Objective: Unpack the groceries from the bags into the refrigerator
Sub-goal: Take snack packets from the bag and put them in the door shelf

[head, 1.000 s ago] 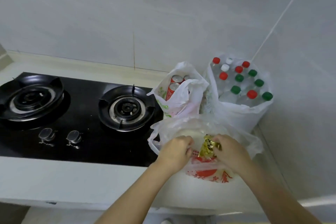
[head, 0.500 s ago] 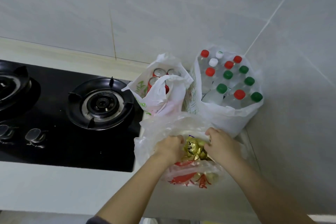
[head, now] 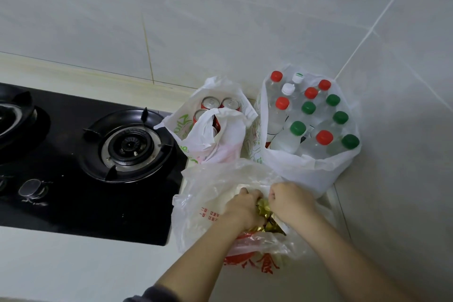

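Lower centre of frame: left hand [head: 245, 208] and right hand [head: 291, 201] have drawn together, both clenched on the gold packet [head: 266, 218] in the clear bag [head: 203, 193], so extraction is likely starting.

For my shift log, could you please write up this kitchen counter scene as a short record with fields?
Setting: white counter, black gas hob set in it.
Front: clear bag, red print, open.
Hands: left hand and right hand both grip a gold packet in the clear bag.
Behind: can bag, white, red cans upright.
Corner: bottle bag, white; bottles capped red, green, white.
Refrigerator: not in view.
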